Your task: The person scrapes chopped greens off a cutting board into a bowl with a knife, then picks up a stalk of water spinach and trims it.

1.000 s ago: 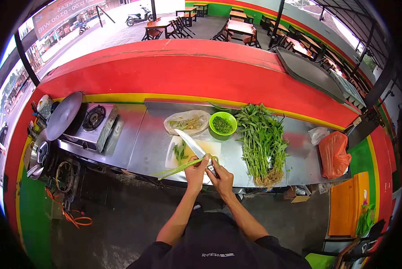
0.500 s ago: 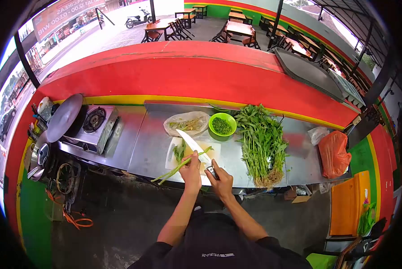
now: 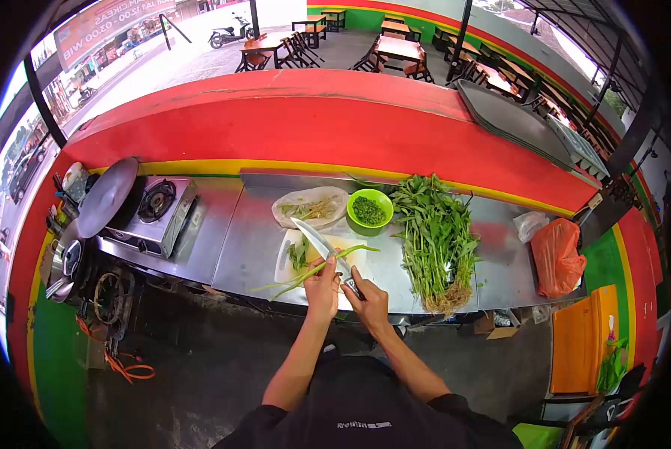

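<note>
My left hand (image 3: pixel 322 292) is closed round long green stalks (image 3: pixel 296 282), which stick out to both sides of it above the cutting board (image 3: pixel 284 267). In my right hand (image 3: pixel 371 303) is a knife (image 3: pixel 314 238), its blade pointing up and left and crossing the stalks by my left fingers. Some green leaves (image 3: pixel 298 253) lie on the board. Just behind it are a plastic bag with plant trimmings (image 3: pixel 311 207) and a green bowl (image 3: pixel 370 211) of chopped greens. A large bunch of leafy greens with roots (image 3: pixel 436 243) lies to the right.
A gas stove (image 3: pixel 156 213) and a large wok lid (image 3: pixel 108 197) are at the left. An orange-red plastic bag (image 3: pixel 558 258) sits at the counter's right end. Behind the counter runs a red wall (image 3: pixel 298 123), with dark trays (image 3: pixel 511 123) on its top.
The stalks have shifted and now reach farther right past my left hand. The knife blade has moved slightly left. Both hands keep their holds.
</note>
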`<state>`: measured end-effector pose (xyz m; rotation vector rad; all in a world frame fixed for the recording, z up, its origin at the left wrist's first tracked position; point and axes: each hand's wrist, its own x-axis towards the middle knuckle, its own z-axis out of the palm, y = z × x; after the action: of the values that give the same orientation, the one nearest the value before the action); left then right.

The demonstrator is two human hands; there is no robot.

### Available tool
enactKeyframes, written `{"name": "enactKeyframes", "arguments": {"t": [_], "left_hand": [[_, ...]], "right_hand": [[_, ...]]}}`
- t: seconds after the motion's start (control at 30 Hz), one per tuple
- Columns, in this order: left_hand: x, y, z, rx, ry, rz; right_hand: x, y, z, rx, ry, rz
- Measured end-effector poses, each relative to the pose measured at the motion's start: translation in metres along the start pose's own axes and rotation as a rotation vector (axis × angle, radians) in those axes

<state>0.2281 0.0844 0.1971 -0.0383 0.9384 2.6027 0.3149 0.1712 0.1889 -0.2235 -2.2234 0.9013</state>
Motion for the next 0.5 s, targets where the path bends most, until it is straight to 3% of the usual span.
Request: {"name": "enactKeyframes", "arguments": {"t": [0.5], "left_hand": [[0.003, -0.002, -0.001, -0.052, 0.105, 0.08]], "right_hand": [[0.004, 0.005, 0.001, -0.018, 0.032, -0.023]]}}
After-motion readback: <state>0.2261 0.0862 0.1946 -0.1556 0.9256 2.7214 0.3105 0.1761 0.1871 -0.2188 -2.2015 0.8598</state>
